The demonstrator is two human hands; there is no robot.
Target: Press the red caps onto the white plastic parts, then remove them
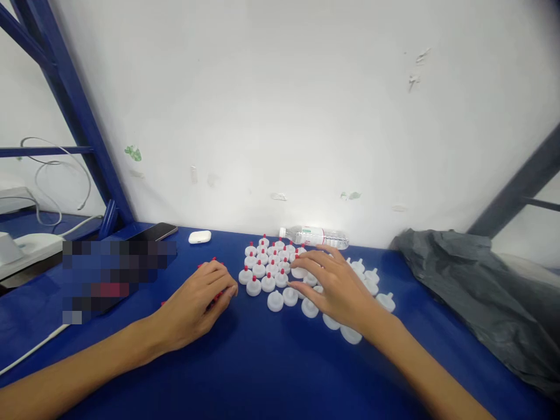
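Note:
My left hand (199, 306) rests low over the table with its fingers curled toward the thumb. Small red tips (214, 261) show around it and between its fingers, but what the fingers hold, if anything, is hidden. My right hand (339, 286) is stretched over a group of white nozzle caps, its thumb and fingers apart. A white cap (298, 272) lies in the gap by its thumb and fingertips. To its left stand several white caps with red tips (254, 287). Under and beside it are white caps without red tips (310, 308), partly covered by the hand.
A clear plastic bottle (315, 235) lies against the wall behind the caps. A white earbud case (200, 237) and a dark phone (160, 231) are at the back left. A dark plastic bag (472, 291) is heaped at right. A white cable (35, 350) runs along the left.

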